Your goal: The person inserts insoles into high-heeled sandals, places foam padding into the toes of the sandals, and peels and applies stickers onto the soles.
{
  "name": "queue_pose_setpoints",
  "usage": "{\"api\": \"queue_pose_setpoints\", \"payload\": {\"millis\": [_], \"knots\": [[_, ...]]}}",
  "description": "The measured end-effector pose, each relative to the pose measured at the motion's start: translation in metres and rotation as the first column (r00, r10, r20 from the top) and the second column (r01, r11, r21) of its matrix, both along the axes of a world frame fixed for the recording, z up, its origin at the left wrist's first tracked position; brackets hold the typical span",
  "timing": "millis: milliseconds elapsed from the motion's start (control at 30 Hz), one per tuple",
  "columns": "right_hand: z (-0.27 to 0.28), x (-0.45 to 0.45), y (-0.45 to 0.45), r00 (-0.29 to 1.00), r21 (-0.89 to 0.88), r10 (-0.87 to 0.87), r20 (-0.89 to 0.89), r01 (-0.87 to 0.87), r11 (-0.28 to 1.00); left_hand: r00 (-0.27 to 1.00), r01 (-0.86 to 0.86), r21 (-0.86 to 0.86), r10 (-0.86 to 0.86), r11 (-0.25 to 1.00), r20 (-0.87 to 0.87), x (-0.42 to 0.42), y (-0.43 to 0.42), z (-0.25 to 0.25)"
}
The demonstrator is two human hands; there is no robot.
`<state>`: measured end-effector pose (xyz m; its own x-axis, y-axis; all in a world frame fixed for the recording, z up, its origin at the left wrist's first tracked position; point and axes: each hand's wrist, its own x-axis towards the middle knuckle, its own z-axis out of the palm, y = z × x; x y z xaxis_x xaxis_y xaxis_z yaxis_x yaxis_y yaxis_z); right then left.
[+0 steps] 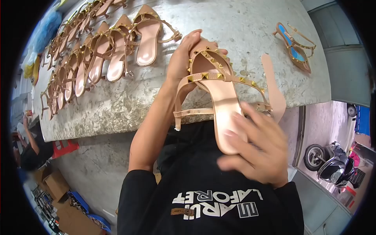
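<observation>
My left hand is wrapped round the pointed toe of a tan studded shoe, which is held over the table's front edge with its insole facing up. Gold studs line its straps. At the heel end of the shoe, my right hand lies over the shiny insole with fingers spread, somewhat blurred. A loose pink-beige insole piece rests at the table edge, to the right of the shoe, its lower end near my right hand.
Rows of similar studded shoes cover the left of the grey table. One shoe with a blue insole lies at the right. Another person's arm, cardboard boxes and a red stool are at left; a motorbike stands at right.
</observation>
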<state>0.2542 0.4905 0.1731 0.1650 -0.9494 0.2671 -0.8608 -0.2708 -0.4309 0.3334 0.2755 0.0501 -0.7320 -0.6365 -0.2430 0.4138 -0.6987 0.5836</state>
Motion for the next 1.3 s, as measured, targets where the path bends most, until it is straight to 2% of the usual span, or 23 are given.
{"api": "queue_pose_setpoints", "payload": {"millis": [33,67,100,133,167,200,233,267,300,333,367,433,500,533,567,633,700,767,800,867,1100,1167,1300], "knots": [[-0.001,-0.002,0.002,1.000,0.005,0.000,0.007,0.000,1.000,0.999,-0.001,0.059,-0.002,0.998,0.053,-0.002,0.001,0.003],[-0.003,-0.005,0.003,0.954,-0.180,-0.212,0.212,0.252,0.951,0.998,0.051,0.059,-0.049,0.997,-0.039,0.000,-0.001,0.002],[-0.006,-0.009,0.005,0.822,-0.296,-0.366,0.436,0.515,0.804,0.999,0.043,0.035,-0.042,0.998,-0.029,0.000,0.002,0.003],[-0.008,-0.015,0.008,0.624,-0.333,-0.435,0.649,0.747,0.575,0.999,0.038,0.010,-0.038,0.999,-0.021,-0.001,0.006,0.003],[-0.013,-0.031,-0.002,0.582,-0.214,-0.492,0.648,0.759,0.616,0.977,0.163,-0.029,-0.165,0.986,-0.136,-0.003,-0.012,-0.039],[-0.022,-0.052,-0.018,0.540,-0.089,-0.545,0.642,0.758,0.646,0.991,0.126,-0.049,-0.128,0.991,-0.030,-0.005,-0.007,-0.027],[-0.041,-0.066,-0.030,0.562,-0.044,-0.474,0.678,0.675,0.736,0.994,0.085,-0.079,-0.080,0.993,0.073,-0.008,-0.003,-0.014],[-0.061,-0.076,-0.039,0.576,-0.008,-0.397,0.715,0.575,0.818,0.978,0.097,-0.002,-0.095,0.995,0.183,-0.019,-0.010,-0.021],[-0.066,-0.077,-0.044,0.595,0.099,-0.420,0.685,0.495,0.863,0.978,0.093,-0.004,-0.091,0.996,0.189,-0.022,-0.011,-0.021],[-0.071,-0.074,-0.049,0.617,0.210,-0.438,0.653,0.409,0.888,0.936,0.130,-0.048,-0.107,0.990,0.335,-0.023,-0.012,-0.017],[-0.085,-0.072,-0.052,0.693,0.218,-0.380,0.613,0.313,0.924,0.872,0.175,-0.086,-0.113,0.981,0.477,-0.023,-0.011,-0.013],[-0.092,-0.059,-0.057,0.841,0.251,-0.264,0.472,0.158,0.955,0.867,0.167,-0.180,-0.058,0.969,0.495,-0.020,-0.010,-0.017],[-0.117,-0.040,-0.068,0.911,0.149,-0.182,0.370,0.135,0.980,0.925,0.209,-0.452,-0.025,0.867,0.379,-0.018,-0.022,-0.042],[-0.118,-0.030,-0.069,0.921,0.332,-0.284,0.266,0.190,0.924,0.875,0.260,-0.512,0.025,0.819,0.484,-0.014,-0.012,-0.024],[-0.118,-0.024,-0.074,0.917,0.329,-0.291,0.271,0.196,0.924,0.903,0.254,-0.445,-0.045,0.859,0.428,-0.013,-0.015,-0.030],[-0.119,-0.015,-0.082,0.966,0.310,-0.253,0.044,0.228,0.923,0.939,0.246,-0.297,-0.150,0.923,0.311,-0.010,-0.014,-0.030],[-0.116,-0.014,-0.087,0.971,0.316,-0.239,0.002,0.226,0.921,0.942,0.238,-0.282,-0.149,0.929,0.302,-0.009,-0.010,-0.030],[-0.114,-0.018,-0.092,0.987,0.345,-0.109,-0.115,0.143,0.928,0.941,0.209,-0.277,-0.115,0.938,0.320,-0.011,-0.012,-0.033],[-0.117,-0.019,-0.092,0.986,0.344,-0.119,-0.114,0.152,0.926,0.939,0.218,-0.278,-0.124,0.935,0.320,-0.013,-0.012,-0.032],[-0.125,-0.019,-0.090,0.984,0.183,-0.079,-0.159,0.108,0.977,0.936,0.206,-0.255,-0.115,0.945,0.332,-0.013,-0.009,-0.029],[-0.133,-0.027,-0.094,0.991,0.134,-0.030,-0.130,0.047,0.990,0.932,0.202,-0.285,-0.095,0.937,0.351,-0.012,-0.008,-0.026],[-0.128,-0.028,-0.094,0.999,0.139,-0.040,-0.014,0.042,0.989,0.920,0.211,-0.346,-0.065,0.914,0.388,-0.012,-0.012,-0.034],[-0.133,-0.022,-0.098,0.990,0.146,-0.092,-0.104,0.107,0.984,0.941,0.143,-0.231,-0.060,0.962,0.334,-0.015,-0.004,-0.024]]}}
